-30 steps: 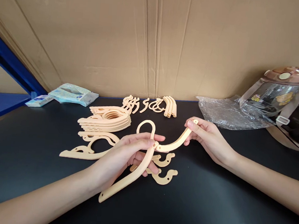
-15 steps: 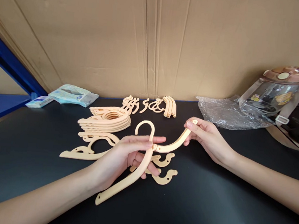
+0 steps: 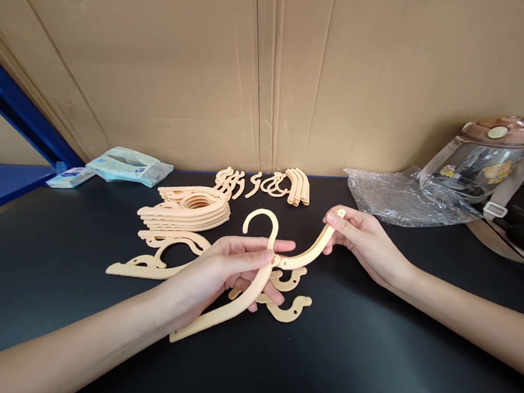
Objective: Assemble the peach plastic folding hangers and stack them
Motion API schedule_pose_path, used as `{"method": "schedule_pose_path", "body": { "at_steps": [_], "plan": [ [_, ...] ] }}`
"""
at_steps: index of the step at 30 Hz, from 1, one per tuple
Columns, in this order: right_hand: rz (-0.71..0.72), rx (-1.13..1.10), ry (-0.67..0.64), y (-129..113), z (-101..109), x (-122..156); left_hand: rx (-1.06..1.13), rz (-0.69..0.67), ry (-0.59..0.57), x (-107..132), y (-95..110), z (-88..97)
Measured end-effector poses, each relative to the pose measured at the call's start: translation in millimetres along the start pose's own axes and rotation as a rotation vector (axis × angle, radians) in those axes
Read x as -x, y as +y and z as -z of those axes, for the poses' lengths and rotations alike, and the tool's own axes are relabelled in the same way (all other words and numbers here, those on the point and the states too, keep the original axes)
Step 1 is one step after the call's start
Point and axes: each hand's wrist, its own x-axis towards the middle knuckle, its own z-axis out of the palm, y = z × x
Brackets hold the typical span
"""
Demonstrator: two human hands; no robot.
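Note:
My left hand (image 3: 241, 262) grips a beige hanger hook with one curved arm (image 3: 227, 310) joined below it, thumb on the joint. A second curved hanger arm (image 3: 310, 250) is pinched at its upper end by my right hand (image 3: 355, 233). The lower end of that arm meets the joint of the hook; whether it is inserted I cannot tell. Below my left fingers, loose hook pieces (image 3: 289, 310) lie on the black table, partly hidden by the hand. To the left sits a stack of folded hangers (image 3: 184, 214), with another folded hanger (image 3: 148, 270) nearer me.
Loose hooks (image 3: 229, 182) and a bundle of hanger arms (image 3: 297, 187) lie at the back of the table (image 3: 366, 367). A tissue pack (image 3: 128, 166) is back left. Clear plastic wrap (image 3: 405, 198) and a strapped bottle (image 3: 483, 162) stand back right, before a cardboard wall (image 3: 293, 70).
My left hand has moved slightly right, bringing the hook and its joined arm closer to the second arm. My right hand has hardly moved.

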Motion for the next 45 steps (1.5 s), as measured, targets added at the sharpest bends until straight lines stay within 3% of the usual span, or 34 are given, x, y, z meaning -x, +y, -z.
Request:
{"method": "schedule_pose_path", "body": {
  "at_steps": [9, 17, 21, 24, 28, 31, 35, 45],
  "plan": [
    [-0.004, 0.009, -0.027, -0.6, -2.8, 0.5, -0.071, 0.03, -0.019, -3.2, -3.4, 0.8],
    [-0.008, 0.043, 0.053, 1.0, 0.3, -1.6, -0.013, 0.048, 0.068, -3.4, 2.1, 2.6],
    [0.009, 0.205, 0.053, 1.2, 5.4, -3.3, -0.036, 0.009, 0.114, -5.6, 1.9, 4.5],
    [0.196, 0.582, 0.026, -0.3, 10.0, -2.5, -0.047, -0.006, 0.143, -6.9, 0.1, 4.8],
    [0.688, 1.186, -0.026, -4.4, 6.6, 5.5, -0.06, 0.002, 0.169, -6.5, -1.6, 2.7],
    [0.893, 1.354, -0.179, -5.8, -4.6, 14.9, -0.053, -0.004, 0.146, -6.1, -2.1, 1.8],
    [0.817, 1.356, -0.315, -4.8, -14.8, 21.3, -0.049, -0.004, 0.104, -7.0, -1.6, 3.8],
    [0.724, 1.23, -0.287, -3.5, -8.5, 15.2, -0.056, 0.021, 0.011, -6.6, 1.1, 6.6]
  ]
}}
